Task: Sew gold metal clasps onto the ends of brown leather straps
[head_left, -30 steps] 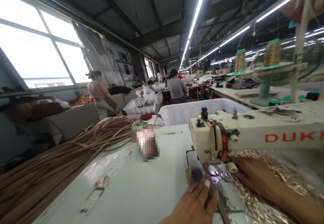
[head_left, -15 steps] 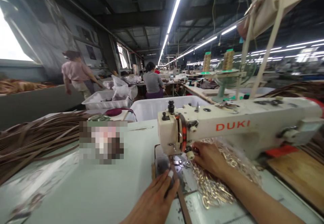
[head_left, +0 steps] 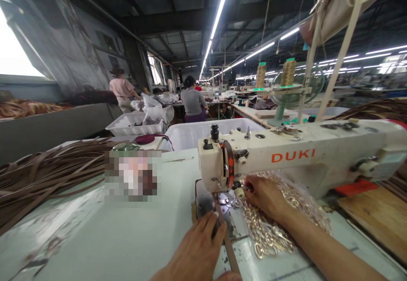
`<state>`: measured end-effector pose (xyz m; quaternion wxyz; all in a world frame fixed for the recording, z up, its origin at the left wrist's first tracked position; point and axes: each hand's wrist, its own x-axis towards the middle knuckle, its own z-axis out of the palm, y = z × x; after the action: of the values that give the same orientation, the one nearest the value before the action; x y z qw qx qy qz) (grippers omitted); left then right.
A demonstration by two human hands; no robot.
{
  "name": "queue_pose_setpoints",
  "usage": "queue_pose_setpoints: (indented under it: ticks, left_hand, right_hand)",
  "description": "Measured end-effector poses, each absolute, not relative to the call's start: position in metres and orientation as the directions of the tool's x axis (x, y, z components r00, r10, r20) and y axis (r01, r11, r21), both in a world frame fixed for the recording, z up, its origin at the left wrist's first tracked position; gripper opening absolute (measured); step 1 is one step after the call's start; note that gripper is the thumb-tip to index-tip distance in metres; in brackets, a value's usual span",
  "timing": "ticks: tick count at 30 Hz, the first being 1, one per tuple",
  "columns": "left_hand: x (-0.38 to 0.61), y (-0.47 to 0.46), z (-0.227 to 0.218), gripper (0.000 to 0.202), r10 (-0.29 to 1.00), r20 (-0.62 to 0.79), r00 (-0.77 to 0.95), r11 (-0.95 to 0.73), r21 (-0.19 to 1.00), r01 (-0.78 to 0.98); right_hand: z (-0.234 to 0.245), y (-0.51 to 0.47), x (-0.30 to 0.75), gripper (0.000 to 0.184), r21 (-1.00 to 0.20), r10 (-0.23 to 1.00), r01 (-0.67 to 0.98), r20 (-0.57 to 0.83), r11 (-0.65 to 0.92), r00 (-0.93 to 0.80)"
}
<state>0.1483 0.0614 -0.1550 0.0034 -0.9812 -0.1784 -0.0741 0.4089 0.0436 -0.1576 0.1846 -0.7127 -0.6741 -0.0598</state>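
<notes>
Brown strap (head_left: pixel 230 249), and it's right at the heart of the action: far end in beneath the head of the sewing machine (head_left: pixel 254 151), the rest running back toward the wearer over the counter (head_left: pixel 152 234)! The left hand (head_left: pixel 199 243) lies palm down beside it, fingers stretched out and close together, tips up by the strap's edge, wrapped around nothing that shows. Over to the right hand (head_left: pixel 267 198), fingers curled in behind a pale knob (head_left: pixel 239 193) (whether they grip anything there, I can't tell), a clear bag of gold-coloured metal clasps (head_left: pixel 270 236) just under and beside that forearm!

And the score? I'd call this strap partway: it's lined up under the head, the near length looks yet to pass through, and no stitching can be made out. On the left, a great bundle of similar straps (head_left: pixel 60 162); sewn or unsewn, there's no telling!

Now the lettering: bold orange-red capitals along the machine's arm, "DUKI" (head_left: pixel 293 156), plain as a scoreboard! Behind it, two thread cones (head_left: pixel 260 76) with green tops, and no label on either that can be read from here
</notes>
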Motion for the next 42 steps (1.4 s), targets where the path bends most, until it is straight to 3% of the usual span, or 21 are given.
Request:
queue_pose_setpoints:
  ticks: [6, 11, 17, 23, 34, 39, 42]
  left_hand:
    - [0.143, 0.063, -0.171, 0.080, 0.352, 0.152, 0.924, -0.936, 0.022, 0.352]
    - [0.143, 0.065, -0.178, 0.060, 0.367, 0.146, 0.919, -0.928, -0.009, 0.372]
    - [0.141, 0.066, -0.178, 0.080, 0.356, 0.132, 0.925, -0.933, 0.004, 0.359]
    - [0.140, 0.067, -0.180, 0.067, 0.352, 0.128, 0.927, -0.933, -0.028, 0.358]
    - [0.140, 0.066, -0.180, 0.067, 0.357, 0.121, 0.926, -0.933, -0.004, 0.360]
    - [0.139, 0.066, -0.176, 0.082, 0.347, 0.122, 0.930, -0.937, 0.011, 0.348]
    - [0.139, 0.071, -0.190, 0.088, 0.319, 0.199, 0.927, -0.944, -0.025, 0.330]
  right_hand:
    - [-0.157, 0.044, 0.408, 0.010, -0.183, 0.943, 0.983, 0.329, 0.017, 0.045]
    - [-0.159, 0.045, 0.408, 0.007, -0.195, 0.942, 0.980, 0.332, 0.032, 0.035]
    - [-0.156, 0.043, 0.408, 0.008, -0.175, 0.949, 0.985, 0.311, 0.004, 0.051]
    - [-0.154, 0.043, 0.408, 0.009, -0.189, 0.949, 0.982, 0.313, 0.014, 0.047]
    - [-0.154, 0.043, 0.408, 0.007, -0.182, 0.944, 0.983, 0.328, 0.022, 0.040]
    - [-0.156, 0.043, 0.408, 0.009, -0.180, 0.942, 0.983, 0.335, 0.023, 0.039]
    - [-0.156, 0.043, 0.407, 0.010, -0.173, 0.945, 0.985, 0.325, 0.011, 0.047]
